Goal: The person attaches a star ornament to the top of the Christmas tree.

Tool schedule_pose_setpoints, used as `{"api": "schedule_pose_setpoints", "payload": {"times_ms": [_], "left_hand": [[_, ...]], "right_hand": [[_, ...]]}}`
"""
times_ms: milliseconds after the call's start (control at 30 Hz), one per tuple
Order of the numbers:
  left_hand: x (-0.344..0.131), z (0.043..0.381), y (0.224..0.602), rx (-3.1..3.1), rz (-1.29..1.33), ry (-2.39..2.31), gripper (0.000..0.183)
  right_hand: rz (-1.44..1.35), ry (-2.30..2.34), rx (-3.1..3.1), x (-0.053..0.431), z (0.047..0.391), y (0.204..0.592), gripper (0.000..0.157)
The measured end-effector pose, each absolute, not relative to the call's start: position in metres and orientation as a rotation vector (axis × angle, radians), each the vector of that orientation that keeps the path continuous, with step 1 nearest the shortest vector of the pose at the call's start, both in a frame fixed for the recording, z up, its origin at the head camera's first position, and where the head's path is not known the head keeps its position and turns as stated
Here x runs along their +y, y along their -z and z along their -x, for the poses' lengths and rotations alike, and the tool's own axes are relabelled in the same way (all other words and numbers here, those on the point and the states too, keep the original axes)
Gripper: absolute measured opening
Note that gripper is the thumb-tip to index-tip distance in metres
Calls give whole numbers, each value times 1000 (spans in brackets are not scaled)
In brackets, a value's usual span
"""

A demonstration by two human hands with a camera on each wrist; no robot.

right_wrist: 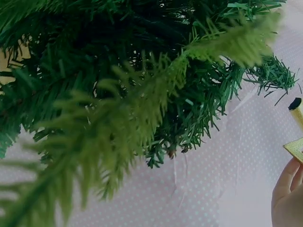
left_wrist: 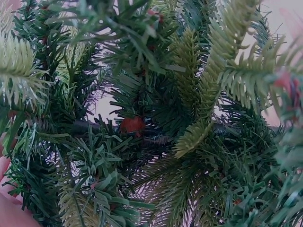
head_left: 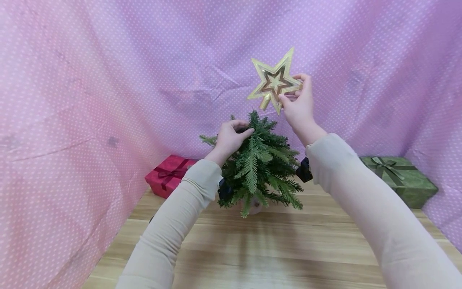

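A small artificial Christmas tree stands upright on the wooden table. Just below its tip, my left hand pinches the upper greenery between thumb and fingers. Up and to the right, my right hand holds a gold star tree topper by its right-hand points. The star leans a little, and its tube-shaped socket points down just above the tree's tip. Dense green branches fill the left wrist view, hiding most of that hand. In the right wrist view the dark opening of the socket shows at the right edge.
A red gift box with a dark ribbon stands behind to the left. On the right is a green gift box with a bow. Pink dotted cloth hangs around the table. Black wrist devices sit close to the branches.
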State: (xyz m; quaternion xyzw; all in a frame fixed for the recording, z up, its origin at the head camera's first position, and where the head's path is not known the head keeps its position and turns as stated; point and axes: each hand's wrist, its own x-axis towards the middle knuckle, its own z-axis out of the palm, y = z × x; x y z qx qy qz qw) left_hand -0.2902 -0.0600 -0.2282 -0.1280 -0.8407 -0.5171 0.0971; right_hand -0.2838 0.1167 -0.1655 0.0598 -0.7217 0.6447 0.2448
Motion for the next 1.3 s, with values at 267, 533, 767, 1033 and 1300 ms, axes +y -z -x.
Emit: {"api": "schedule_pose_setpoints", "payload": {"times_ms": [267,533,767,1033,1300], "left_hand": [[-60,290,231,-2492,389,1514,30],[-59,288,230,-2491,389,1503,31],[-58,288,230,-2488,389,1483,31],[-59,287,231,-2480,382,1491,31],[-58,289,233,-2489,382,1469,31]], "right_hand": [[-179,-1713,-2017,109,286,164,53],[-215,-1641,-2093,105,285,166,55],[-251,-1616,-2125,104,287,170,56],[-258,-1540,-2206,105,287,170,56],[-327,-1492,-2210,104,289,172,54]]}}
